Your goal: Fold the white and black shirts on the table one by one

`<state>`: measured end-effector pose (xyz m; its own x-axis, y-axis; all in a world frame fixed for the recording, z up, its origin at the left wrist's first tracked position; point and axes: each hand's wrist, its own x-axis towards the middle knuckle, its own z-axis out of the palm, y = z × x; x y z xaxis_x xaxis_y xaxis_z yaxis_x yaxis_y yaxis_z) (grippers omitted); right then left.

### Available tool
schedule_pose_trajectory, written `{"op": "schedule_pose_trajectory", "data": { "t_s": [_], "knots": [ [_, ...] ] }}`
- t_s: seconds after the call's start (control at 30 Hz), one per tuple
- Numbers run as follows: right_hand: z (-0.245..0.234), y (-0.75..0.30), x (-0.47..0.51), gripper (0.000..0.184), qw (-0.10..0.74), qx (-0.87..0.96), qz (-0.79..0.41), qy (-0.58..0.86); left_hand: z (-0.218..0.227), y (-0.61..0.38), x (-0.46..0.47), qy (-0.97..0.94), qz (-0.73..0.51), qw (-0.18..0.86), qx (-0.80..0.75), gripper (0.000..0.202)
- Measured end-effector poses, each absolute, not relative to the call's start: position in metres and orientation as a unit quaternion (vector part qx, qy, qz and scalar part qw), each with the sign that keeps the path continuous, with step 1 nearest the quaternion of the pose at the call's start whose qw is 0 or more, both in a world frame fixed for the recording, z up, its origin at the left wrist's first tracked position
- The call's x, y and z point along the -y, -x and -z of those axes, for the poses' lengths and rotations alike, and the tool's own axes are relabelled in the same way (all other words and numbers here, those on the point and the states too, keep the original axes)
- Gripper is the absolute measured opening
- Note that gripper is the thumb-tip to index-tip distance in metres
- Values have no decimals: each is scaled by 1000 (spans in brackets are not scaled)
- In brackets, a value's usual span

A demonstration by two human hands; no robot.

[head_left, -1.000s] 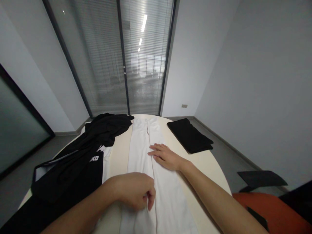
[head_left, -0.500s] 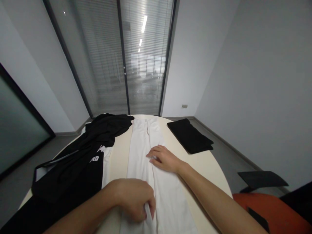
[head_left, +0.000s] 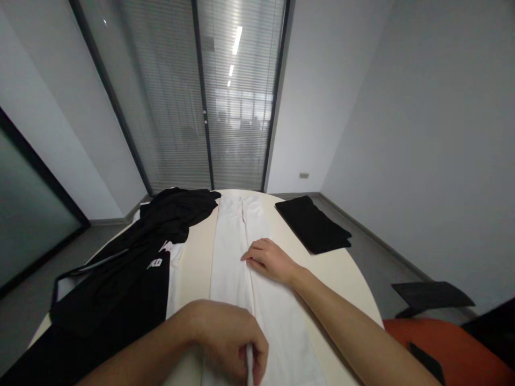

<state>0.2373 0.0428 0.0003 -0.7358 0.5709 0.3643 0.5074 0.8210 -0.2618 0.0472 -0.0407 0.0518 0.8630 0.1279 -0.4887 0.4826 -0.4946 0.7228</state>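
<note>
A pair of white trousers (head_left: 231,268) lies lengthwise down the middle of the table, its two long panels side by side with a seam or gap between them. Near the bottom of the view, my left hand (head_left: 229,338) is closed, with a raised fold of the white cloth pinched between thumb and fingers. My right hand (head_left: 270,261) rests palm down farther up on the trousers, fingers stretched out over the middle line, holding nothing. The trousers' near end runs out of view.
Black clothes (head_left: 132,279), some with white lettering, are heaped along the left of the round cream table (head_left: 338,281). A folded black garment (head_left: 314,224) lies at the right edge. An orange chair (head_left: 442,348) with a black armrest stands at lower right.
My left hand has moved slightly right and toward me with the pinched cloth. My right hand stays put, its thumb now tucked nearer the fingers.
</note>
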Motion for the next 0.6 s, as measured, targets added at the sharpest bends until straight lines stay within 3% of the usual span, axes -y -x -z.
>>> {"op": "schedule_pose_trajectory", "data": {
  "t_s": [0.47, 0.6],
  "knots": [
    [-5, -248, -38, 31, 210, 924, -150, 282, -54, -54, 52, -865, 195, 430, -167, 41],
    [-4, -256, -41, 36, 222, 914, -169, 295, -67, -50, 50, -872, 132, 436, -178, 30]
  ]
}}
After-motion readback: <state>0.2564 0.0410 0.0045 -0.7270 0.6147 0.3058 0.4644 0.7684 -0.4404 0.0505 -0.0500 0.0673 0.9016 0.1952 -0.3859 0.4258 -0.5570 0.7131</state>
